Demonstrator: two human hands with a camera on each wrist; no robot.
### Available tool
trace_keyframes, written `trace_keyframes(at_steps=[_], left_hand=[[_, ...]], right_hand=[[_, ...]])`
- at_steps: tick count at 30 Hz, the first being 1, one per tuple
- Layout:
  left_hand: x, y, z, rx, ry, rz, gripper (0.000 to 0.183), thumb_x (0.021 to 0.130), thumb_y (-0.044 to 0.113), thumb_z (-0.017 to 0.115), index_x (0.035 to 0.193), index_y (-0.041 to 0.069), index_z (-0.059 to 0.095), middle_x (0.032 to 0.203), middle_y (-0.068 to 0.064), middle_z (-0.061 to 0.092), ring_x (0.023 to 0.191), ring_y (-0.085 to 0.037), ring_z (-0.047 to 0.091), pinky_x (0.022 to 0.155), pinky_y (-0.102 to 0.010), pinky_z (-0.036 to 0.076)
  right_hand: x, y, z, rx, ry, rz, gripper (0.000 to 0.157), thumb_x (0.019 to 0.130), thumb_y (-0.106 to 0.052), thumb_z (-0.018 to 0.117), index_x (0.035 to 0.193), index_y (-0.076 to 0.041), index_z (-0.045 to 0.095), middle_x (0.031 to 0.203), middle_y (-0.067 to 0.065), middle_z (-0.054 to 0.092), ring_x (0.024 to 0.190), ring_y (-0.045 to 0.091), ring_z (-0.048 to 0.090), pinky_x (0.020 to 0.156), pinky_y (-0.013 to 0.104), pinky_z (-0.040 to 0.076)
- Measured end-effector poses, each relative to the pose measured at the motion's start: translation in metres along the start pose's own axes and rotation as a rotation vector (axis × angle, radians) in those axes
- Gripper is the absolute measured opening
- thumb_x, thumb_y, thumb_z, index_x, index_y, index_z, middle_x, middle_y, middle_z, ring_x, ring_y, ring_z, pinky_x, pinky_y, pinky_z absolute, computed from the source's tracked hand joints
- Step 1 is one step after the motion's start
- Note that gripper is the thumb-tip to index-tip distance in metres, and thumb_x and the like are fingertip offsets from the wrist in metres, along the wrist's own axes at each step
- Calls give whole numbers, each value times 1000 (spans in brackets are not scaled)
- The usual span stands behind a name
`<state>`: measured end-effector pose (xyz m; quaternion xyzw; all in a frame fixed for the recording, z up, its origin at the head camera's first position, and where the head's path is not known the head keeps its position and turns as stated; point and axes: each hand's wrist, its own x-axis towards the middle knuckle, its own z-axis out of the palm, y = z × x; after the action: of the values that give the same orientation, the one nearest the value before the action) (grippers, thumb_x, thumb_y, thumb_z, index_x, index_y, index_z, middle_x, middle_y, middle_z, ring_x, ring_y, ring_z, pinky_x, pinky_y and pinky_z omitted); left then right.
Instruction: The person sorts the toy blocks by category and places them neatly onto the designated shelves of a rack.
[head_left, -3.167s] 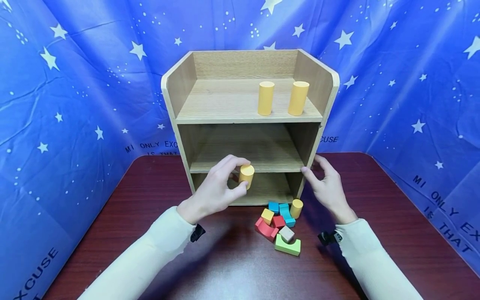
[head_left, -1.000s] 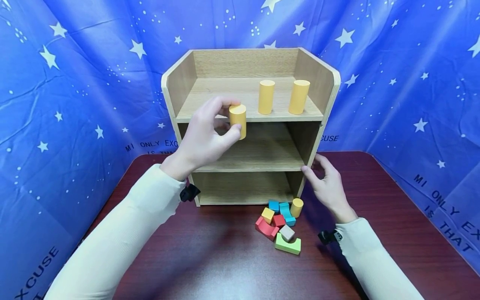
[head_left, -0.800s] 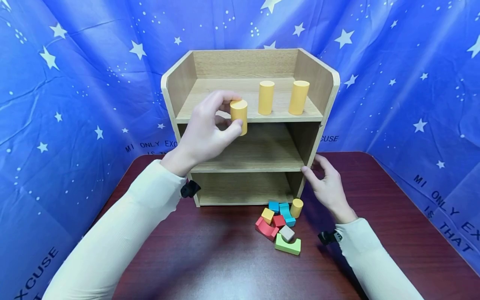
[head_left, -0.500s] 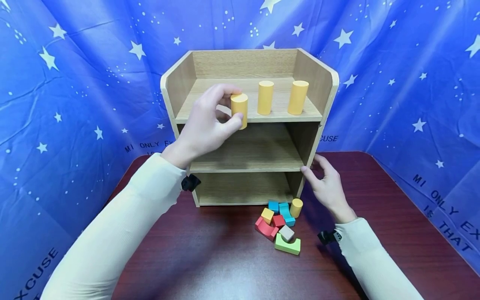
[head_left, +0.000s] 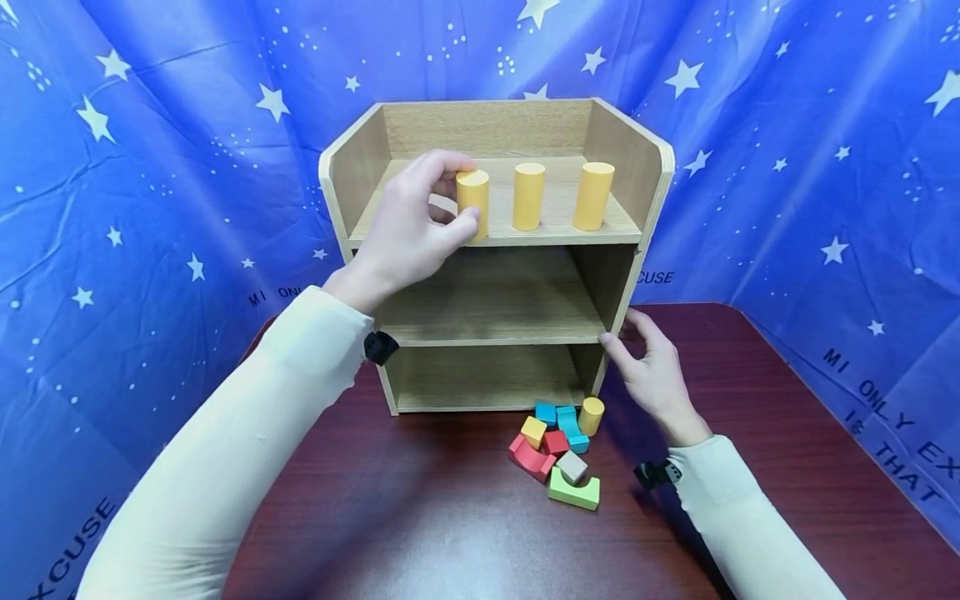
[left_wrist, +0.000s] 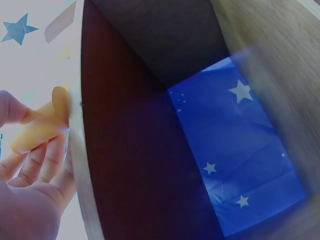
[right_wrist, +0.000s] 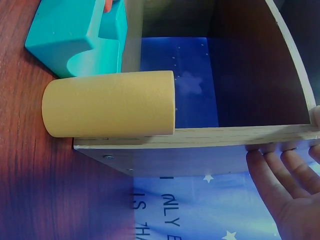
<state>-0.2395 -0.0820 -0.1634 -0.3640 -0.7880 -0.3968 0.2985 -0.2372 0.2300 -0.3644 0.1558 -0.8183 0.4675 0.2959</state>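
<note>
My left hand pinches a yellow cylinder block upright between thumb and fingers, at the front edge of the top shelf. The left wrist view shows the cylinder's end right by the board edge. Two similar yellow cylinders stand to its right on the top level of the wooden shelf. My right hand grips the shelf's right side panel, thumb on the front edge and fingers along the outer face. Another yellow cylinder stands on the table against the shelf's lower right corner.
Several blocks lie on the dark red table before the shelf: a green arch, red arch, teal arch, blue block and small cubes. A blue starry cloth hangs behind and at both sides.
My left hand has lifted the cylinder from in front of the lower shelves up to the top level's front edge. The right hand stays on the side panel.
</note>
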Motion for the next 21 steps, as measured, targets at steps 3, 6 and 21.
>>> trace_keyframes(at_steps=[3, 6, 21], left_hand=[[2, -4, 0, 8, -1, -4, 36, 82, 0, 62, 117, -3, 56, 103, -10, 58, 86, -14, 60, 70, -25, 54], [4, -6, 1, 26, -10, -15, 37, 82, 2, 63, 118, -2, 56, 104, -10, 58, 86, -11, 59, 70, -23, 53], [10, -14, -3, 67, -23, -48, 38, 84, 5, 62, 120, -1, 56, 105, -9, 58, 86, -12, 59, 72, -24, 53]], right_hand=[[0, 0, 0, 3, 3, 3, 39, 90, -15, 66, 127, -6, 57, 105, 12, 65, 93, 1, 56, 80, 17, 47], [0, 0, 0, -1, 1, 9, 39, 90, -15, 66, 127, -6, 57, 106, 12, 65, 93, 1, 56, 80, 20, 48], [0, -2, 0, 11, 4, 19, 40, 89, -16, 67, 127, -5, 57, 106, 11, 65, 92, 0, 56, 79, 14, 45]])
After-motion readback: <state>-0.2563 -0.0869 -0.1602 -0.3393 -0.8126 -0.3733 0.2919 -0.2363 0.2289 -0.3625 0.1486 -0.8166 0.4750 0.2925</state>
